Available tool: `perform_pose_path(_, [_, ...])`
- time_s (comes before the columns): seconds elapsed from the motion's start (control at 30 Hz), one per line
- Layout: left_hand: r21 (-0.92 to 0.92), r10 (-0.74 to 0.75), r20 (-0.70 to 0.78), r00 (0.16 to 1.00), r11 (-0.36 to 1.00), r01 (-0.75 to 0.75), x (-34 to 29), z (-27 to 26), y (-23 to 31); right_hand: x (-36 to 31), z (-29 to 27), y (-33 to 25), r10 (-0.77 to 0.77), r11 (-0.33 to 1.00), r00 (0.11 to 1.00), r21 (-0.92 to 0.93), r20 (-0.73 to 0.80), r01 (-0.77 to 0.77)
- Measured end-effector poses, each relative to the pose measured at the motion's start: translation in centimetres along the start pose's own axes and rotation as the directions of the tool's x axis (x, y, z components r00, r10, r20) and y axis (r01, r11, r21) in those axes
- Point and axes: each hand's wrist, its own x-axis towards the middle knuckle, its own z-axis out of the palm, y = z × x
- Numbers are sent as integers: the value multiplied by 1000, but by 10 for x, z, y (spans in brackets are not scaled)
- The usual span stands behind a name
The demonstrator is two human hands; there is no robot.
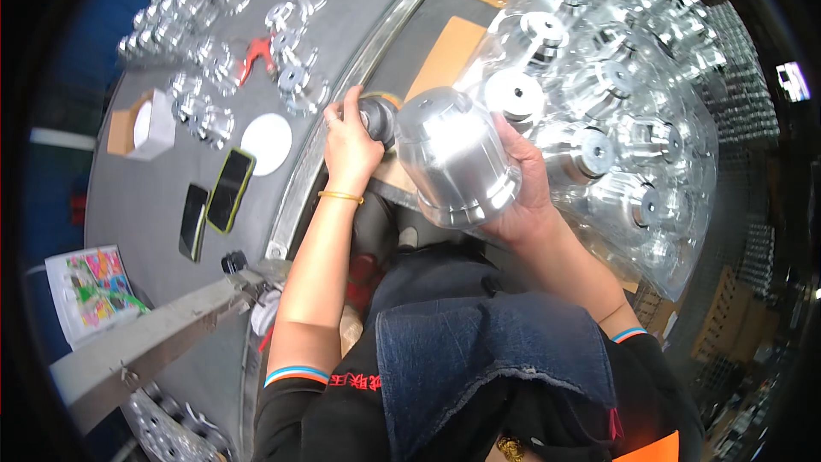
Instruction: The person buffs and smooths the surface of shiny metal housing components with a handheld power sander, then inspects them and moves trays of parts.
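Observation:
My right hand (532, 193) is wrapped round the side of a large shiny cup-shaped metal housing (457, 158). Its rounded end points up and away, and its wide rim is toward me. To the left of it, my left hand (349, 147) is closed against a dark grey round piece (377, 120), with the index finger stretched along its far side. The housing hides part of that piece, so its kind is unclear. Close to my right hand is a clear plastic bag (697, 197) full of similar shiny metal housings (590, 153).
On the grey table at left are red-handled pliers (257, 58), a white disc (266, 144), two phones (231, 190), a small open box (144, 127) and many clear, shiny parts (201, 116). A metal edge (329, 111) borders it. Cardboard (446, 53) lies beyond my hands.

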Motion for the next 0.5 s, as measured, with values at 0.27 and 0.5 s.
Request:
perform_pose_path(0.27, [82, 34, 78, 996, 996, -40, 39, 27, 22, -27, 11, -13, -14, 998, 968, 61, 251, -1])
perform_pose_path(0.5, [-481, 168, 13, 986, 865, -142, 12, -34, 63, -37, 21, -15, -107, 993, 969, -23, 222, 115])
